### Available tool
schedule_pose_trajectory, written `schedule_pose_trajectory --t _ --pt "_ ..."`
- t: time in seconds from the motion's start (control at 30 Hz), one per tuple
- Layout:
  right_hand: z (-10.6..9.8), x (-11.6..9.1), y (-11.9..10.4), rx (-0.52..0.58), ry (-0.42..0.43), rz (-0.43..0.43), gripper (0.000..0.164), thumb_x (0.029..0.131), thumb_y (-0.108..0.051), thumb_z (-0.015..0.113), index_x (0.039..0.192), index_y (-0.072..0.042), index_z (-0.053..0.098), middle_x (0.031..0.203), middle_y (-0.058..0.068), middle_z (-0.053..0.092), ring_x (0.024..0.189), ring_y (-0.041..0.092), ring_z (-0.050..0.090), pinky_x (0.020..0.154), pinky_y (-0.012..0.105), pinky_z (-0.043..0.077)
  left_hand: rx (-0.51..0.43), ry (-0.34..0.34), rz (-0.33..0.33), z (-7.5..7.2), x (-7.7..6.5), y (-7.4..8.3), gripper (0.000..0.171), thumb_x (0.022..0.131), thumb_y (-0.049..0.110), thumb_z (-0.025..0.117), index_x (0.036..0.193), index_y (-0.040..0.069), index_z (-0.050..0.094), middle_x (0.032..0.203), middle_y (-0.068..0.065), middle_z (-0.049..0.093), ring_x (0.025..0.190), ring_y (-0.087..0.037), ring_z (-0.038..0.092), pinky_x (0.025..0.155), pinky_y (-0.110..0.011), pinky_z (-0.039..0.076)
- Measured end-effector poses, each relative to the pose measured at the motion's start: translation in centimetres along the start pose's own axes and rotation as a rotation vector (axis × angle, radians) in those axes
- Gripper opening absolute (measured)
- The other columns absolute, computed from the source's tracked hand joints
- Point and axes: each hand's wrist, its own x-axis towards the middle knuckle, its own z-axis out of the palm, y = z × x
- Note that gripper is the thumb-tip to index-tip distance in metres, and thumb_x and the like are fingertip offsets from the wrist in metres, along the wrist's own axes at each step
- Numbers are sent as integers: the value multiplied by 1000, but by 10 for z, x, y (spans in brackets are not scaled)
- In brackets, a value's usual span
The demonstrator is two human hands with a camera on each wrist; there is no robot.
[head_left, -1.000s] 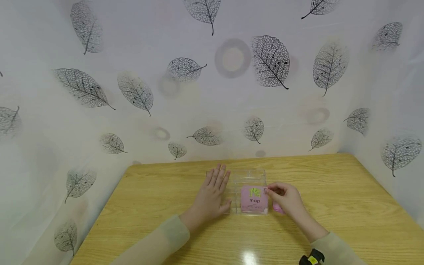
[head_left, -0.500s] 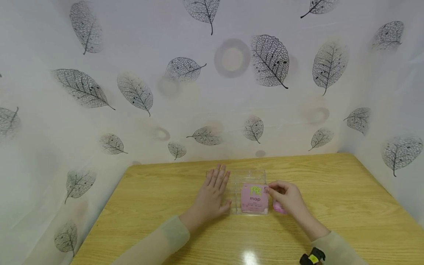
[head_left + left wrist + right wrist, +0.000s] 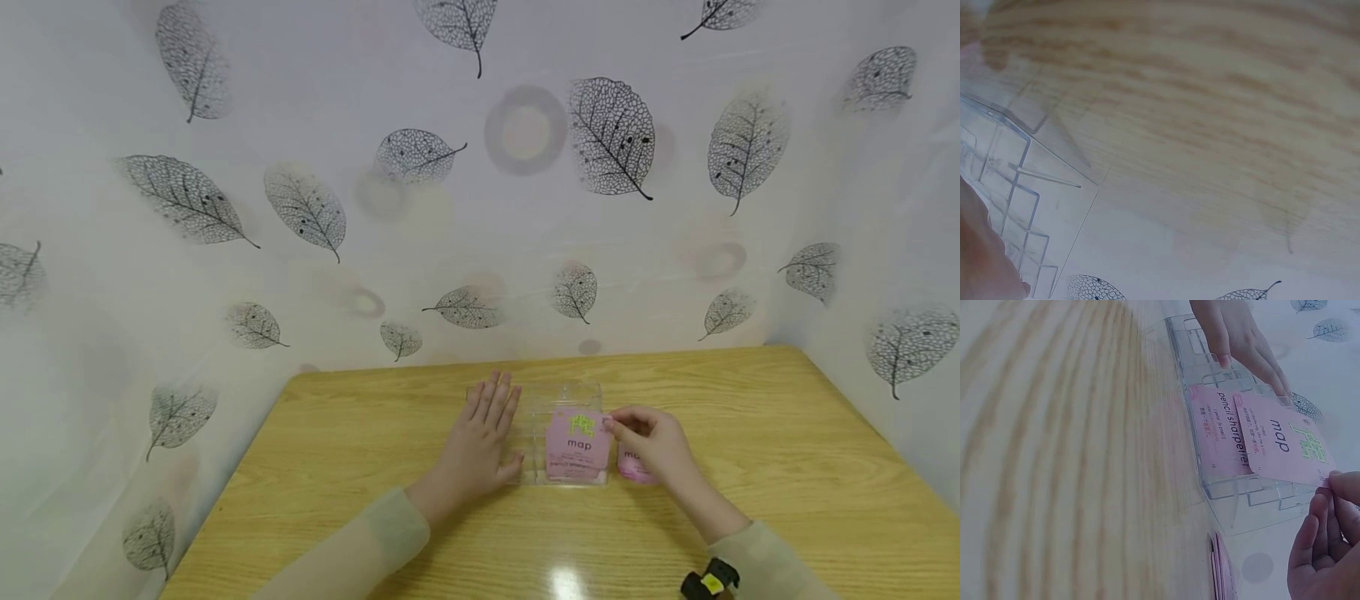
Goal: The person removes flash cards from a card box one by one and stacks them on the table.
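Observation:
My right hand [image 3: 656, 446] pinches the upper right corner of a pink card [image 3: 579, 433] marked "map" with a green drawing. In the right wrist view this card is lifted and tilted over a second pink card [image 3: 1215, 434] reading "pencil sharpener", which rests in a clear plastic stepped rack [image 3: 566, 393]. Straight and spread, the fingers of my left hand [image 3: 480, 442] lie on the rack's left part. Just under my right hand stands a small stack of pink cards [image 3: 637, 468], partly hidden by it in the head view.
The rack sits on a wooden table [image 3: 352, 450]. A white leaf-printed curtain [image 3: 510, 217] encloses the table's back and sides. A black and yellow strap [image 3: 709, 581] is at my right wrist.
My right hand has raised the map card a little up and away from the rack, uncovering the pencil sharpener lettering beneath it. My left hand has stayed put.

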Motion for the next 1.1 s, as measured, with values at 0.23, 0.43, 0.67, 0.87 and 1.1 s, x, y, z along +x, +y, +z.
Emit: schedule_pose_trajectory --t 0.23,0.43,0.67,0.87,1.1 --pt "-1 0 0 1 16 8 26 98 -11 75 114 9 74 103 12 77 81 -3 61 73 15 55 -9 -2 -1 -1 0 0 98 102 67 41 170 2 14 178 -22 13 166 -38 13 137 -47 18" --pt "-2 -1 -1 13 17 21 29 98 -12 76 117 10 73 106 15 77 80 -4 61 73 15 56 -25 1 -1 -1 0 0 98 102 67 42 170 2 14 178 -23 12 166 -38 13 137 -47 17" --pt "-3 1 1 30 30 16 28 98 -10 76 117 11 73 101 11 78 78 -4 61 70 15 55 -23 -1 -2 -1 0 0 99 102 67 44 170 2 15 177 -23 17 166 -38 13 137 -47 18" --pt "-4 -1 2 22 38 8 28 98 -9 75 116 11 73 104 16 78 78 -4 61 68 15 55 -30 -30 -3 -3 0 0 99 102 68 43 170 2 13 178 -23 12 167 -38 10 137 -47 16" --pt "-5 0 3 14 55 9 26 98 -9 75 115 11 74 97 6 78 77 -2 60 67 16 54 -28 -18 -3 -4 0 0 98 102 68 42 170 2 16 178 -22 14 167 -38 12 137 -47 18"
